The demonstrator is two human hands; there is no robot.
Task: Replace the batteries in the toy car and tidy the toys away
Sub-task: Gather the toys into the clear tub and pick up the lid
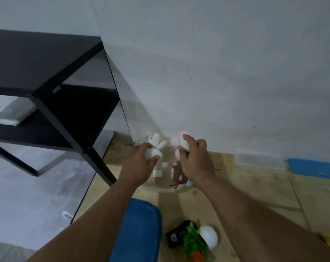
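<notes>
My left hand [141, 163] grips a small white plush rabbit [155, 143] near the foot of the wall. Just to its right, my right hand [195, 157] is closed around a pink and white plush toy [176, 141]. Below and between the hands a brown plush toy [176, 173] lies in a clear container [156, 187] on the floor, partly hidden by my right wrist. No toy car or battery can be made out.
A black shelf unit [52, 86] stands at the left against the white wall. A blue lid [139, 229] lies on the wooden floor near me. A black object [176, 235], a green plastic plant [193, 241] and a white round object [209, 236] sit at the bottom right.
</notes>
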